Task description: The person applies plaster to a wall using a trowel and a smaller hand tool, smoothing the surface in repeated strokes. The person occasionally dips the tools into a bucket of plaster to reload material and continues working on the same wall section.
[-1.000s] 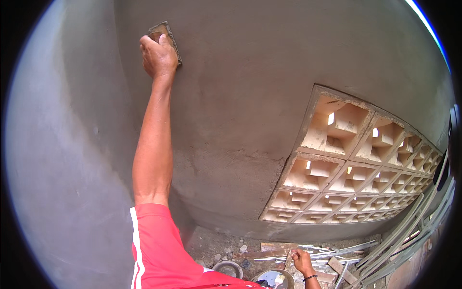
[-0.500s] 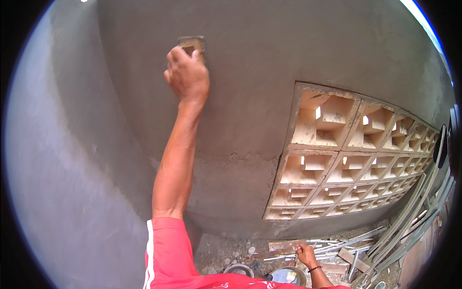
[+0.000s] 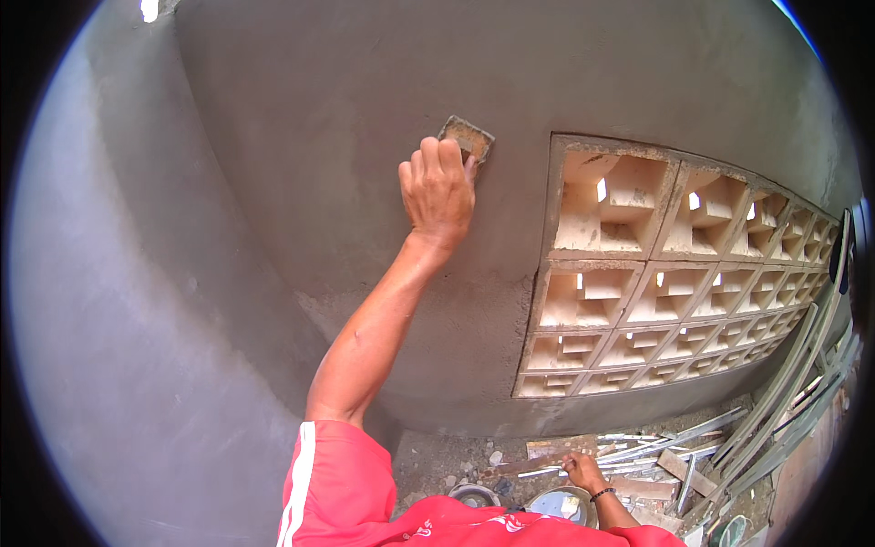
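My left hand (image 3: 436, 191) is closed on the back of a small, mortar-crusted rectangular hand float (image 3: 472, 129), which lies against the grey plastered wall (image 3: 365, 82), just left of a panel of cream ventilation blocks (image 3: 615, 211). My right hand (image 3: 581, 472), with a dark band at the wrist, is low in the view above a round bucket (image 3: 551, 501); its fingers are curled in, and what they hold, if anything, is too small to make out.
A second plastered wall (image 3: 109, 301) meets this one at the left. Below are rubble on the ground (image 3: 428, 460), wooden scraps (image 3: 684, 469) and a second round container (image 3: 474, 493). Long strips (image 3: 802, 383) lean along the right side.
My left hand and the float have moved down and to the right along the wall, closer to the block panel. My right hand stays low, shifted slightly right in the view.
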A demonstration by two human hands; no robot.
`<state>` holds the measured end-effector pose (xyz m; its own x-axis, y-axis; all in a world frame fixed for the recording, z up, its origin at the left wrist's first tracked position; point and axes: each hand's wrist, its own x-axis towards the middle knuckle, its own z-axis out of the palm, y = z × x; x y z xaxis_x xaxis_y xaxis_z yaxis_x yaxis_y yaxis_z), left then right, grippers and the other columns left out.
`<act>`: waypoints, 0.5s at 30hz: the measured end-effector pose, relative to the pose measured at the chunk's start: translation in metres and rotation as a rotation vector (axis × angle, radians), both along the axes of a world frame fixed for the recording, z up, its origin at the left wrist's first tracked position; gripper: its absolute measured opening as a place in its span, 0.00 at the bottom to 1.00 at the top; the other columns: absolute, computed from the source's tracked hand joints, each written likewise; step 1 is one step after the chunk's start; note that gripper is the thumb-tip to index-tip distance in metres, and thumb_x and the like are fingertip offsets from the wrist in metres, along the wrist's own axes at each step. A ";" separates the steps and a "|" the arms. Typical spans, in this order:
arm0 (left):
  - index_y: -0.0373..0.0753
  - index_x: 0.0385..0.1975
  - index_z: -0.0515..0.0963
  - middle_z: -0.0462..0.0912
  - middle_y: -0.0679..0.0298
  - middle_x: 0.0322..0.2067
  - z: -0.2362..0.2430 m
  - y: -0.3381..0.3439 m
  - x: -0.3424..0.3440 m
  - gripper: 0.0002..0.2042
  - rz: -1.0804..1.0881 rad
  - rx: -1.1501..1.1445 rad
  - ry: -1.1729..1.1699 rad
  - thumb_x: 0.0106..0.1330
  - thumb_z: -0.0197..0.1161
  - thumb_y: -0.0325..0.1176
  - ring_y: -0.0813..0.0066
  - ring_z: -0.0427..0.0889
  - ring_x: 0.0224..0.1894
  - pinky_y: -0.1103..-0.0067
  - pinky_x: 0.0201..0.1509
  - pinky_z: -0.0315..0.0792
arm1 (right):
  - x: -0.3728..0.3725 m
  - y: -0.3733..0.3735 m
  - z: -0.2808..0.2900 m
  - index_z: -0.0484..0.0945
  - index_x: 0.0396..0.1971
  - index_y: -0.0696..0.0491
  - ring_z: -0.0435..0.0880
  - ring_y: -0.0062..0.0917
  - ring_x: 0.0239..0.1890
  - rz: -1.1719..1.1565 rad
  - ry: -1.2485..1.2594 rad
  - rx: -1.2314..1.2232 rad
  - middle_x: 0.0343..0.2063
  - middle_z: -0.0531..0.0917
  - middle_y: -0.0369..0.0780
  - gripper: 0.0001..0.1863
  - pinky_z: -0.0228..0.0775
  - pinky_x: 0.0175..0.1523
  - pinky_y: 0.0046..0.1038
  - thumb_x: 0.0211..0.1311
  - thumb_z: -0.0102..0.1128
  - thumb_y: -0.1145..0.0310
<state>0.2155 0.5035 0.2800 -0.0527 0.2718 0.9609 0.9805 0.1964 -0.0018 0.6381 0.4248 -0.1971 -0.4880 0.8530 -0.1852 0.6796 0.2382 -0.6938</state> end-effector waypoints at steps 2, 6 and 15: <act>0.39 0.39 0.69 0.75 0.58 0.35 0.021 -0.014 -0.029 0.13 0.067 0.121 0.005 0.64 0.66 0.37 0.63 0.77 0.35 0.66 0.41 0.68 | -0.003 -0.002 0.023 0.83 0.39 0.58 0.87 0.35 0.35 0.022 -0.041 0.095 0.29 0.87 0.47 0.11 0.77 0.44 0.33 0.59 0.59 0.71; 0.38 0.38 0.70 0.75 0.59 0.35 0.132 -0.013 -0.032 0.13 0.153 0.409 -0.026 0.65 0.64 0.38 0.63 0.77 0.33 0.67 0.39 0.67 | -0.001 0.000 0.007 0.83 0.38 0.55 0.87 0.37 0.34 -0.166 0.074 0.067 0.29 0.86 0.49 0.09 0.77 0.43 0.33 0.59 0.60 0.70; 0.35 0.43 0.71 0.78 0.54 0.41 0.092 -0.026 -0.048 0.13 0.105 0.254 -0.080 0.69 0.60 0.38 0.58 0.81 0.42 0.62 0.46 0.68 | 0.018 -0.017 -0.023 0.84 0.37 0.53 0.84 0.47 0.43 -0.200 0.109 -0.027 0.35 0.85 0.52 0.12 0.75 0.51 0.40 0.59 0.60 0.62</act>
